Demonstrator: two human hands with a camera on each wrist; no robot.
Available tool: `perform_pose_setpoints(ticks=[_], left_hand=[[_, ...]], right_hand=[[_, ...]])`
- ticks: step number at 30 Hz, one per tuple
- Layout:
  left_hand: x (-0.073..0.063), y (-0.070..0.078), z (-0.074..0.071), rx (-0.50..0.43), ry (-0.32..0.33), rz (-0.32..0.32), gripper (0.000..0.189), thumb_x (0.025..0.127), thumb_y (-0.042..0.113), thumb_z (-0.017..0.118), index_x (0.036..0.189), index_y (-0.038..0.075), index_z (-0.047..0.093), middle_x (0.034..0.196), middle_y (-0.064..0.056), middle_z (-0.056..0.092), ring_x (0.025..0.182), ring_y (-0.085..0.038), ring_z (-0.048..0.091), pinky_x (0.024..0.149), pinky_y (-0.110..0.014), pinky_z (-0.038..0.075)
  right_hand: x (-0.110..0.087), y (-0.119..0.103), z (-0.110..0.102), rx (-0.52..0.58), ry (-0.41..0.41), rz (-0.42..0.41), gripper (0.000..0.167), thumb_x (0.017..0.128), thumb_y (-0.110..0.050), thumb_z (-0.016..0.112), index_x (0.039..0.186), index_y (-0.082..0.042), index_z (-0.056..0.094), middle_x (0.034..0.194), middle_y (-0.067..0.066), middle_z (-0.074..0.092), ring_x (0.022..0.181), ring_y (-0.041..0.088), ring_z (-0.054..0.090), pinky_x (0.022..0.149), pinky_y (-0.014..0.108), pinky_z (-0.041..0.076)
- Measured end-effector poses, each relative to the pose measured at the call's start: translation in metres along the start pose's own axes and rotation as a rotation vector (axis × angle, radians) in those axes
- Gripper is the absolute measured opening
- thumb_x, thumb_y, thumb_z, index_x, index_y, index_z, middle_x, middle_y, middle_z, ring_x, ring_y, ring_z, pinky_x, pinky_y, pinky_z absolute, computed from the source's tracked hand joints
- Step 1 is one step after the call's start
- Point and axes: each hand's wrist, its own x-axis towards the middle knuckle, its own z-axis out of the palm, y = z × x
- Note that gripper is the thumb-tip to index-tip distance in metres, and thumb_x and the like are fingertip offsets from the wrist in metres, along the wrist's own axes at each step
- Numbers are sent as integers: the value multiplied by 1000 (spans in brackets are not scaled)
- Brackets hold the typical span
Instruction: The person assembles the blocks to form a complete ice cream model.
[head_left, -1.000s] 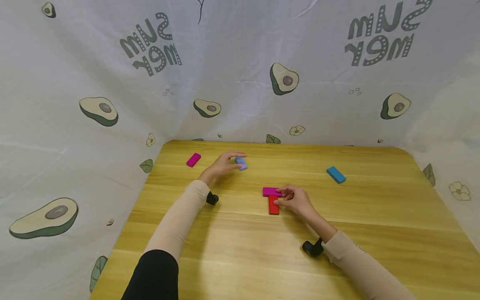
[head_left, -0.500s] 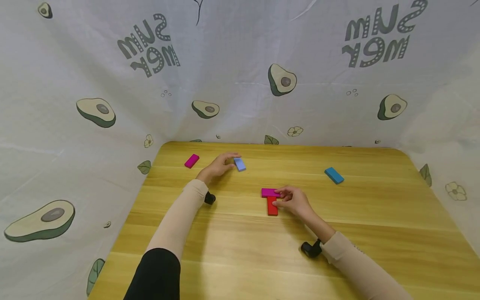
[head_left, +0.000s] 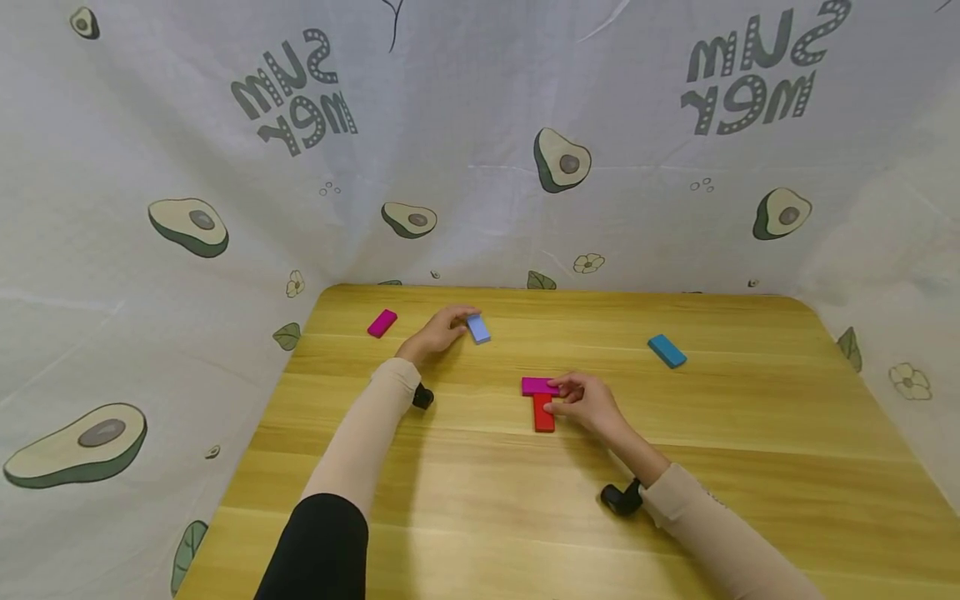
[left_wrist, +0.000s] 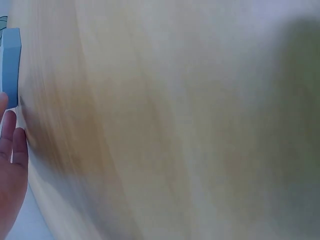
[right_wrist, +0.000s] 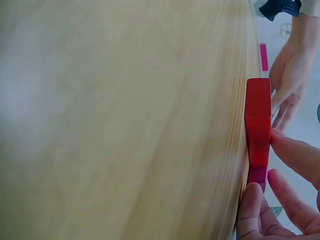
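Observation:
In the head view my left hand (head_left: 438, 331) is at the upper left side of a light blue block (head_left: 480, 330), which lies flat on the table. Its fingers are loosely extended beside the block; in the left wrist view the fingertips (left_wrist: 20, 135) show just below it. My right hand (head_left: 588, 402) rests its fingertips on two blocks forming a T. The thumb lies on the red block (head_left: 542, 421), the stem, and the other fingers touch the magenta block (head_left: 532, 386), the crossbar. In the right wrist view the red block (right_wrist: 258, 120) partly hides the magenta one.
A second magenta block (head_left: 382, 323) lies at the far left of the wooden table (head_left: 487, 517). A darker blue block (head_left: 667, 351) lies toward the right. A printed cloth (head_left: 465, 133) hangs behind the table's back edge.
My left hand has drawn back slightly to the left, from around the light blue block to its side. The right hand has stayed on the T of blocks. The view has shifted slightly.

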Motion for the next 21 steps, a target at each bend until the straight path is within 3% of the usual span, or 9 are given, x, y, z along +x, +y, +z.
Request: perform_pose_setpoints(ticks=[13,21], left_hand=[[3,-1,3,69,-4,-5,38,102,-7,47,140,-4,54,145,-22,48,138,-35,40,116,-42,30],[3,-1,4,57,4,-19,37,102,-6,49,138,-3,56,140,-21,50,126,-32,48,109,-40,39]], right_hand=[[2,2,1,-4,5,0,36,81,-4,83,112,6,71,91,14,62,78,23,54,69,32,48],[1,1,1,-1,8,7,36,81,-5,84,112,5,71,91,14,62,78,23,54,68,30,48]])
